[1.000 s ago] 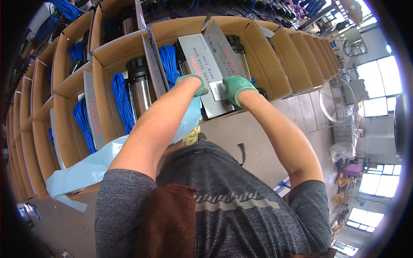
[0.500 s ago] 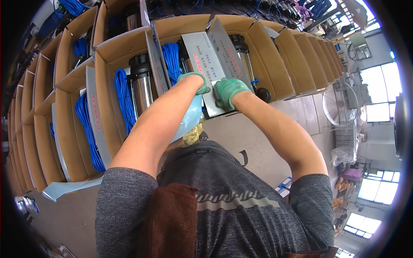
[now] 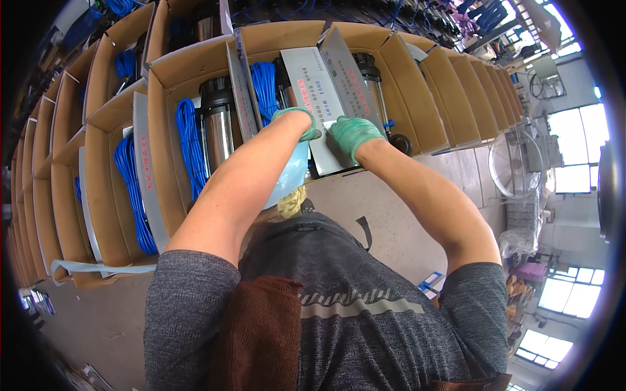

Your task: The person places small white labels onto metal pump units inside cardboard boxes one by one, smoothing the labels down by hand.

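My left hand (image 3: 306, 124), in a green glove, is curled over the near part of a silver-white printed box flap (image 3: 305, 78). From beneath it a light blue sheet (image 3: 290, 174) hangs down beside my left forearm; the hand seems closed on it. My gloved right hand (image 3: 355, 137) lies on the same flap, fingers bent and closed. A small white piece (image 3: 328, 126) shows at its fingertips, though what they grip is partly hidden. Under the flap, the open carton holds a coil of blue cable (image 3: 264, 91) and a dark-topped metal cylinder, mostly covered.
Left of it, another carton holds blue cable (image 3: 191, 143) and a steel cylinder with black top (image 3: 216, 120). Rows of open cartons (image 3: 107, 195) curve away left; more cartons (image 3: 427, 85) extend right. A crumpled yellowish glove-like thing (image 3: 291, 203) sits by my waist.
My right hand's fingers have drawn in slightly on the flap; the lower fingers show less. My left hand stays almost in place. The whole view has shifted a little.
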The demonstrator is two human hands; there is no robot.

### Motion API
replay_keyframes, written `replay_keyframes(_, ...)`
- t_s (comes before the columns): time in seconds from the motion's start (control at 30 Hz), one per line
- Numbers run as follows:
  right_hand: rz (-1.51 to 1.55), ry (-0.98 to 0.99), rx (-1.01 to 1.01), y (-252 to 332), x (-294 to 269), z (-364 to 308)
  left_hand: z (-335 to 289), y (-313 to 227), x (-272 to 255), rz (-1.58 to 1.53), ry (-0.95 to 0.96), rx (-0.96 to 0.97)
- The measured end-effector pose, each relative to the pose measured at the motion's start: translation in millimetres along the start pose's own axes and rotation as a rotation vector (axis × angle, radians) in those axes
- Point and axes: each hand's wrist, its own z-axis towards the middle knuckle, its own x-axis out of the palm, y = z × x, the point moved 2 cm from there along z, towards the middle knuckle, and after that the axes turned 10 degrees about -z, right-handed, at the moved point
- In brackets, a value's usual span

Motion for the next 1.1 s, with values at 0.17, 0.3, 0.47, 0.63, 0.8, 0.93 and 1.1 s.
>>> replay_keyframes(0.17, 0.044, 0.002, 0.020, -2.1, -11.3, -6.7, 4.6, 2.1, 1.8, -0.033, -0.008, -0.023)
replay_keyframes(0.3, 0.027, 0.020, 0.009, -5.5, -14.8, -6.8, 6.7, 1.6, 2.7, -0.051, 0.004, -0.045)
replay_keyframes(0.47, -0.032, -0.021, -0.045, -9.1, -14.1, -2.7, 4.7, 0.3, 1.5, -0.030, 0.041, -0.049)
replay_keyframes(0.63, -0.075, -0.044, -0.088, -11.5, -16.8, -0.1, 1.5, -2.8, 0.1, 0.007, 0.014, 0.011)
replay_keyframes(0.8, -0.136, -0.057, -0.138, -17.3, -27.5, 4.5, 0.4, -6.4, -1.4, 0.052, 0.002, 0.052)
replay_keyframes(0.93, -0.176, -0.027, -0.190, -24.1, -40.7, 11.0, 0.2, -7.7, -2.5, 0.080, -0.008, 0.080)
replay_keyframes(1.1, -0.144, 0.014, -0.211, -29.5, -57.1, 16.5, -7.6, -9.8, -4.1, 0.123, -0.027, 0.100)
